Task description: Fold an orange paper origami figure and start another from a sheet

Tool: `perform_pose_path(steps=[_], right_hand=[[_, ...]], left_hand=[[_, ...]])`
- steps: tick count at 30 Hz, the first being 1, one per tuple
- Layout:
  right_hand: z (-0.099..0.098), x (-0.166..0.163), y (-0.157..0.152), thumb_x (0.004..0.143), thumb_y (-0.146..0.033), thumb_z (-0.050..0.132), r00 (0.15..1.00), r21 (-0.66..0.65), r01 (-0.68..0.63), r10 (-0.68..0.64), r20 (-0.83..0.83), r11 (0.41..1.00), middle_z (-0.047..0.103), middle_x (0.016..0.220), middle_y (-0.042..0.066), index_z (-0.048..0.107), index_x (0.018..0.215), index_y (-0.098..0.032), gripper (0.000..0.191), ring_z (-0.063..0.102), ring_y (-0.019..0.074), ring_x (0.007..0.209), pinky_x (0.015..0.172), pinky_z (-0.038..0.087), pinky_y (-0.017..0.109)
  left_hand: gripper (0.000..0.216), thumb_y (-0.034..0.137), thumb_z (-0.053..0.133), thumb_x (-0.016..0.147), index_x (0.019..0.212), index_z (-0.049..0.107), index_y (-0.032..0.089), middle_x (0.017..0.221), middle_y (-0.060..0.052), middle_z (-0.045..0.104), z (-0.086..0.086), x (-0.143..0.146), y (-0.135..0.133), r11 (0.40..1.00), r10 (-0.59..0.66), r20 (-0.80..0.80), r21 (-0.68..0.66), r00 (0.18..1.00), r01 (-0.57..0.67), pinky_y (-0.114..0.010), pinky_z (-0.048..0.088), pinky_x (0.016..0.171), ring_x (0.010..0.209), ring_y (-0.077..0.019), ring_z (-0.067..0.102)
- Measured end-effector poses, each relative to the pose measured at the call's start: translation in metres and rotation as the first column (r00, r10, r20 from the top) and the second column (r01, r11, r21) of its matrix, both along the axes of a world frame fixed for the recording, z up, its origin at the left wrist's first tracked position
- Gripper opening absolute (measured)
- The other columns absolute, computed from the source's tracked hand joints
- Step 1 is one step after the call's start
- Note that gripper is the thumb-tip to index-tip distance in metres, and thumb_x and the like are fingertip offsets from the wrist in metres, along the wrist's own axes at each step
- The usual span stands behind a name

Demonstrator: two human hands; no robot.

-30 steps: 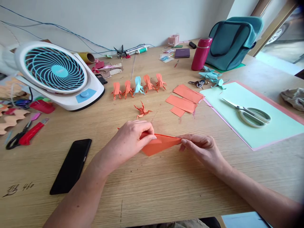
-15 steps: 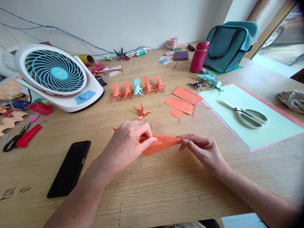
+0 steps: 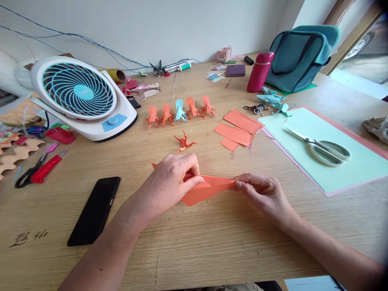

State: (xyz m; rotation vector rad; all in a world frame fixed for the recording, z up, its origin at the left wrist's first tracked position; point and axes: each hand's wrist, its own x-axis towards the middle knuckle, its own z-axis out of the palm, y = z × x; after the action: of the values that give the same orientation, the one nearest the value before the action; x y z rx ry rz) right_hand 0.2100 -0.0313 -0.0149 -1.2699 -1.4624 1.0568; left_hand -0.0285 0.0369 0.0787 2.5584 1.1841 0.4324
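A folded sheet of orange paper point(image 3: 206, 190) lies on the wooden table point(image 3: 212, 242) in front of me. My left hand point(image 3: 169, 182) pinches its upper edge near the middle and covers its left part. My right hand point(image 3: 263, 194) pinches the paper's right tip between thumb and fingers. Just beyond my left hand sits a small orange folded figure point(image 3: 184, 141). Farther back stands a row of folded paper figures point(image 3: 180, 110), orange with one light blue among them.
Orange paper strips point(image 3: 238, 129) lie right of centre. Scissors point(image 3: 323, 146) rest on a pale green sheet point(image 3: 348, 169). A black phone point(image 3: 94, 210) lies at my left, a white fan point(image 3: 81, 97) behind it, red-handled cutters point(image 3: 38, 171) far left. A red flask point(image 3: 259, 70) and teal bag point(image 3: 300, 56) stand at the back.
Both hands keep their pinch on the orange paper; the fold has flattened a little and the view has shifted slightly to the left.
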Motion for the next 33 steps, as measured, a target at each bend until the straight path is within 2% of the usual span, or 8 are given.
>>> perform_pose_path(steps=[4, 7, 10, 13, 17, 23, 28, 33], right_hand=[[0.007, 0.004, 0.0, 0.096, -0.034, 0.059, 0.975, 0.034, -0.06, 0.051, 0.218, 0.998, 0.069, 0.074, 0.002, 0.07, 0.078, -0.02, 0.025, 0.062, 0.0162, 0.071, 0.067, 0.047, 0.028], [0.008, 0.005, 0.002, 0.095, -0.026, 0.055, 0.915, 0.042, -0.123, 0.097, 0.391, 0.991, 0.065, 0.074, 0.002, 0.069, 0.078, -0.019, 0.023, 0.058, 0.0159, 0.069, 0.065, 0.044, 0.029], [0.006, 0.005, 0.003, 0.093, -0.02, 0.054, 0.834, 0.046, -0.156, 0.107, 0.541, 0.987, 0.063, 0.076, 0.003, 0.07, 0.081, -0.02, 0.019, 0.057, 0.0162, 0.071, 0.068, 0.043, 0.03], [0.003, 0.006, 0.002, 0.092, -0.017, 0.055, 0.752, 0.07, -0.146, 0.065, 0.656, 0.987, 0.062, 0.078, 0.002, 0.068, 0.088, -0.02, 0.014, 0.058, 0.0171, 0.072, 0.069, 0.043, 0.031], [-0.002, 0.016, -0.007, 0.095, -0.016, 0.052, 0.708, 0.163, -0.185, 0.017, 0.706, 0.969, 0.065, 0.09, 0.007, 0.066, 0.103, -0.019, 0.016, 0.06, 0.0199, 0.079, 0.07, 0.046, 0.033], [-0.006, 0.034, -0.023, 0.098, -0.01, 0.049, 0.629, 0.275, -0.438, 0.074, 0.774, 0.856, 0.067, 0.116, 0.016, 0.06, 0.129, -0.012, 0.033, 0.061, 0.0248, 0.093, 0.078, 0.049, 0.039], [-0.007, 0.035, -0.021, 0.099, -0.008, 0.043, 0.603, 0.261, -0.491, 0.108, 0.79, 0.831, 0.065, 0.128, 0.018, 0.056, 0.139, -0.009, 0.042, 0.063, 0.0259, 0.095, 0.079, 0.052, 0.041], [-0.006, 0.034, -0.018, 0.101, -0.011, 0.036, 0.582, 0.218, -0.533, 0.167, 0.796, 0.818, 0.059, 0.141, 0.017, 0.062, 0.133, -0.011, 0.041, 0.061, 0.026, 0.093, 0.076, 0.054, 0.043]], left_hand=[[0.008, 0.012, 0.066, 0.086, 0.084, 0.062, 0.02, 0.079, 0.004, 0.068, -0.016, 0.001, 0.009, 0.985, -0.047, 0.022, -0.167, 0.999, 0.05, -0.025, 0.042, 0.067, 0.071, -0.0124, 0.061], [0.009, 0.016, 0.063, 0.088, 0.082, 0.067, 0.02, 0.079, 0.003, 0.07, -0.033, 0.002, 0.018, 0.96, -0.103, -0.001, -0.261, 0.995, 0.099, -0.025, 0.041, 0.065, 0.072, -0.0127, 0.061], [0.011, 0.015, 0.062, 0.087, 0.079, 0.068, 0.019, 0.078, 0.002, 0.07, -0.047, 0.005, 0.024, 0.941, -0.134, -0.02, -0.316, 0.991, 0.121, -0.025, 0.04, 0.065, 0.071, -0.0127, 0.061], [0.015, 0.011, 0.059, 0.086, 0.077, 0.068, 0.019, 0.079, 0.002, 0.071, -0.057, 0.007, 0.027, 0.94, -0.144, -0.021, -0.315, 0.989, 0.13, -0.026, 0.041, 0.066, 0.071, -0.0128, 0.061], [0.014, 0.014, 0.06, 0.086, 0.077, 0.069, 0.02, 0.079, 0.001, 0.071, -0.067, 0.006, 0.03, 0.946, -0.123, -0.028, -0.306, 0.992, 0.108, -0.027, 0.041, 0.067, 0.071, -0.0135, 0.062], [0.013, 0.016, 0.061, 0.088, 0.079, 0.068, 0.021, 0.08, 0.003, 0.07, -0.073, 0.007, 0.032, 0.943, -0.129, -0.04, -0.315, 0.991, 0.11, -0.027, 0.04, 0.071, 0.073, -0.0131, 0.06], [0.015, 0.015, 0.058, 0.089, 0.078, 0.065, 0.021, 0.082, 0.002, 0.067, -0.071, 0.01, 0.03, 0.942, -0.116, -0.054, -0.323, 0.992, 0.092, -0.028, 0.041, 0.072, 0.074, -0.0132, 0.058], [0.014, 0.016, 0.056, 0.091, 0.079, 0.062, 0.02, 0.083, 0.001, 0.065, -0.072, 0.009, 0.032, 0.94, -0.143, -0.061, -0.322, 0.988, 0.116, -0.029, 0.044, 0.077, 0.078, -0.0143, 0.059]])
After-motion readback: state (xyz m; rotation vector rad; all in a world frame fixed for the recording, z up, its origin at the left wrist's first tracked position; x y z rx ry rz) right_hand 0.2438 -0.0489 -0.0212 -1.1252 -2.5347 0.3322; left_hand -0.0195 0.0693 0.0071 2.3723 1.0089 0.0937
